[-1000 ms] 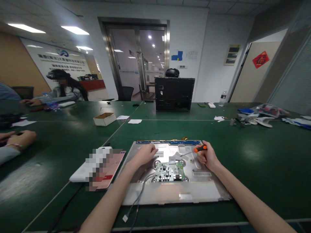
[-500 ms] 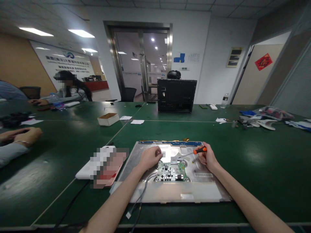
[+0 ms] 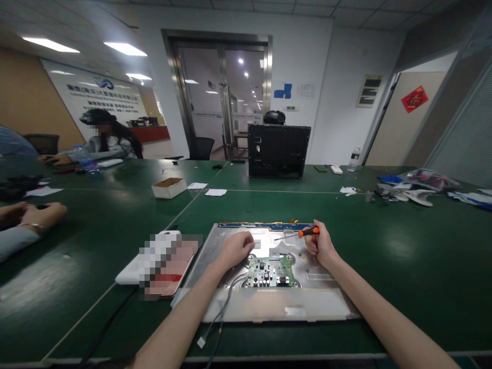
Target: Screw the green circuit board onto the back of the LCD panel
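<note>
A metal display panel [image 3: 261,305] lies flat on the table with its back up. On it sits a green circuit board [image 3: 271,271], and a blue strip board [image 3: 249,225] runs along its far edge. My right hand [image 3: 321,243] grips an orange and black screwdriver [image 3: 309,232], whose shaft points left above the panel behind the green board. My left hand [image 3: 235,248] is over the panel's left half, fingers curled inward; whatever they hold, if anything, is hidden. Grey cables [image 3: 226,307] with a white plug trail off the near edge.
Left of the panel are a white device [image 3: 128,269] and a pink phone-like object [image 3: 186,261], both partly blurred. An open box [image 3: 169,188], paper slips and a black monitor housing [image 3: 280,152] stand farther back. Another person's hands [image 3: 44,215] are at the left; someone sits beyond.
My right hand has moved slightly left and up with the screwdriver, and its tip has lifted away from the green board's far edge. My left hand has hardly moved.
</note>
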Motion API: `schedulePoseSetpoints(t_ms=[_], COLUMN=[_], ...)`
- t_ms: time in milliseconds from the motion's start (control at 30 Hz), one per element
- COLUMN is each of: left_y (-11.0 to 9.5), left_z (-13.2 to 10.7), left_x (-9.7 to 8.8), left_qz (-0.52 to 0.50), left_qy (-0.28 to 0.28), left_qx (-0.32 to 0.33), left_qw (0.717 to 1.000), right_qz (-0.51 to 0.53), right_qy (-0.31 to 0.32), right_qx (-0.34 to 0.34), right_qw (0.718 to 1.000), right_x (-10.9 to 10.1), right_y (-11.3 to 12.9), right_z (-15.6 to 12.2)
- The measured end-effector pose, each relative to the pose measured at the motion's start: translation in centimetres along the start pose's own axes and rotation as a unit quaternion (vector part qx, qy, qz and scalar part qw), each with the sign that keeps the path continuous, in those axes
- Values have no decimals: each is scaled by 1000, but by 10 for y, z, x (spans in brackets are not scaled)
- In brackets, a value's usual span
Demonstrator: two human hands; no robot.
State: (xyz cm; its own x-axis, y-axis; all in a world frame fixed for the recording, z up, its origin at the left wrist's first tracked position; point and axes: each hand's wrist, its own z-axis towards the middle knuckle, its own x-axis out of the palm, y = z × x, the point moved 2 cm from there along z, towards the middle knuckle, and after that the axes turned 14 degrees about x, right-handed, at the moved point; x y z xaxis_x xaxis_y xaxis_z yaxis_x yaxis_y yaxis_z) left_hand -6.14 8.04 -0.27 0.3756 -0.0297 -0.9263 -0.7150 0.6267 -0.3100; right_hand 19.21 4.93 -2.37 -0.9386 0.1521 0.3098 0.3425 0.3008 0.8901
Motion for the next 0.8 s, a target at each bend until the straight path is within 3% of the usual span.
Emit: schedulePoseSetpoints(t_ms=[200, 800], left_y=[1, -7], left_z=[-2, -2], left_x=[7, 11], left_qz=[24, 44], left_qy=[-4, -6], left_qx=[-9, -19], left_qw=[1000, 999], right_qz=[-6, -45], right_qy=[-1, 1], right_qx=[-35, -64], right_qw=[999, 997], right_x=[10, 5], right_y=[-9, -16], right_z=[1, 5])
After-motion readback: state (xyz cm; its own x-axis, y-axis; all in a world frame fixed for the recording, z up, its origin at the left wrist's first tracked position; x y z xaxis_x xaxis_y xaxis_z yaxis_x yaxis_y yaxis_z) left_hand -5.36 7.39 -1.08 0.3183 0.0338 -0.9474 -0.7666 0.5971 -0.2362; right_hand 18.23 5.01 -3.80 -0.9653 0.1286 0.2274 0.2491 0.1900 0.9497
